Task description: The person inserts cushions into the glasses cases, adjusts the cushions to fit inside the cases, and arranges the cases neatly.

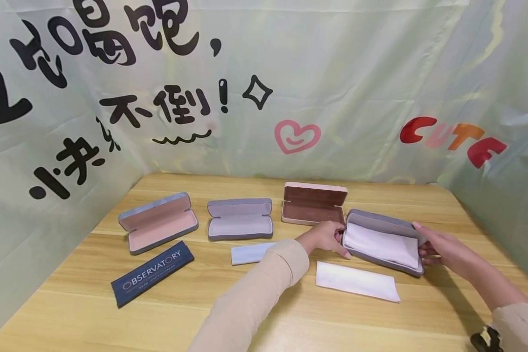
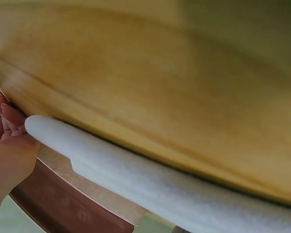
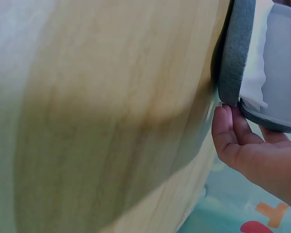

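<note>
Grey glasses case sits open at the right of the counter, a white cloth folded inside it, lid tipped partway over. Left hand grips the case's left end, fingers curled at the rim; in the left wrist view the fingertips touch the cloth's end. Right hand holds the right end, fingers curled round the lid edge, thumb underneath; the right wrist view shows fingertips against the lid's felt rim.

Step in hand, as I read it: cloth is in, case being closed. Next move calls for both grips to swing the lid down evenly while keeping the cloth tucked so no edge catches in the seam.

Just in front of the case, a second white cloth lies flat. Left of it, a pale blue cloth. Behind, a pink case stands open, touching or nearly touching the grey one. Farther left, a grey-lilac case and a blue case with pink lining, both open. A dark cloth printed OBSERVATORY lies near the blue case.
</note>
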The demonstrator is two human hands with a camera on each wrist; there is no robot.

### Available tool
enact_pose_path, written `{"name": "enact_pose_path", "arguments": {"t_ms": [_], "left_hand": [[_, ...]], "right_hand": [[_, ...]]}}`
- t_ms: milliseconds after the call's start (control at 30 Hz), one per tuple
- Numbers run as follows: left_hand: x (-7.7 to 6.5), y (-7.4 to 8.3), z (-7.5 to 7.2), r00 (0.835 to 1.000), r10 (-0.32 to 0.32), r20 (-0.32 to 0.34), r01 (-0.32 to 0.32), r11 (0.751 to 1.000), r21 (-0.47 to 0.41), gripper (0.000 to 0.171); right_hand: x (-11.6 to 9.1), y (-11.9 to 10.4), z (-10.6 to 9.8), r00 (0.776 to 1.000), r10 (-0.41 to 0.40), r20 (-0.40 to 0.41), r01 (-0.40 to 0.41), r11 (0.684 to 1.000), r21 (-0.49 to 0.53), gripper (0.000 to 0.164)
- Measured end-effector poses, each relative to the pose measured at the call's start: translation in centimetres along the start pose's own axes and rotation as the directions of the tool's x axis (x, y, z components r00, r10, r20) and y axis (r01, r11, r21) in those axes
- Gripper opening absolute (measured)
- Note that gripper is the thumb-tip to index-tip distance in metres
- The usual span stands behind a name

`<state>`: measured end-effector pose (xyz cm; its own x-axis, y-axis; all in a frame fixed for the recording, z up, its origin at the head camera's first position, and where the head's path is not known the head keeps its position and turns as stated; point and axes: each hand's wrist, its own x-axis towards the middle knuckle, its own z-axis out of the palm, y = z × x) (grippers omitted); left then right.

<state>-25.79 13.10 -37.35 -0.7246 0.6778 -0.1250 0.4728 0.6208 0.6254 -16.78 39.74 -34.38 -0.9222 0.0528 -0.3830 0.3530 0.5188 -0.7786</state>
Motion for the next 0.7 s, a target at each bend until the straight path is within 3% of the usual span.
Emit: {"name": "enact_pose_path", "arguments": {"t_ms": [300, 533, 700], "left_hand": [[-0.31, 0.08, -0.16, 1.000, -0.010, -0.014, 0.010, 1.000, -0.002, 0.074], [-0.08, -0.02, -0.11, 0.999, -0.025, -0.033, 0.027, 0.997, 0.069, 0.074], [-0.03, -0.04, -0.06, 0.999, -0.039, -0.028, 0.041, 0.997, 0.067, 0.075]], "right_hand": [[0.56, 0.71, -0.59, 0.995, -0.058, 0.077, 0.050, 0.994, 0.101, 0.033], [0.54, 0.82, -0.87, 0.992, -0.082, 0.097, 0.072, 0.993, 0.095, 0.037], [0.52, 0.98, -0.94, 0.988, -0.117, 0.096, 0.105, 0.986, 0.131, 0.025]]}}
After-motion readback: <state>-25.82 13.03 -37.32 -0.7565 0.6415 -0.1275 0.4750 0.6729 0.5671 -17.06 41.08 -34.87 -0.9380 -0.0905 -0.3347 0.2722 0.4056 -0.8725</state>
